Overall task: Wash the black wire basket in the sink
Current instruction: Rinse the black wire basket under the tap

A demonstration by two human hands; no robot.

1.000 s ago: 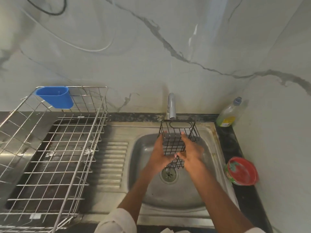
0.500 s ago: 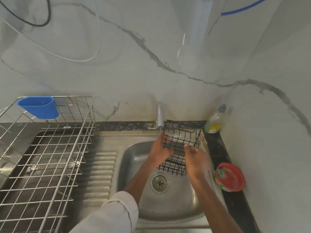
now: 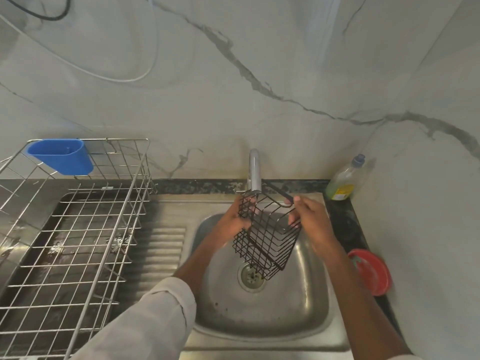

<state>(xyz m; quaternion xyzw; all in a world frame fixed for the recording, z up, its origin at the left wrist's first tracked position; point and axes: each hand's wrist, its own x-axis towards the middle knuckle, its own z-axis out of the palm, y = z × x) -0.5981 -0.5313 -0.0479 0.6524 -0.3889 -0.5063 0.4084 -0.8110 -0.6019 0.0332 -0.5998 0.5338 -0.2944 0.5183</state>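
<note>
Marble-veined wall panels are rising behind a stainless steel sink [image 3: 259, 331] set into a dark counter. Someone is holding a black wire basket [image 3: 265, 237] tilted over the basin, its open top just under the curved metal tap [image 3: 254, 170], its bottom corner hanging above the drain. The left hand [image 3: 231, 222] is gripping the basket's left side, fingers curled through the wires; the right hand [image 3: 309, 219] is pinching the rim and right wall. I cannot tell whether water is running. To rinse it well, I would be turning the basket slowly under the spout so every face gets wetted, keeping both grips firm on the slippery wire. A green dish-soap bottle [image 3: 342, 183] is standing near the right.
</note>
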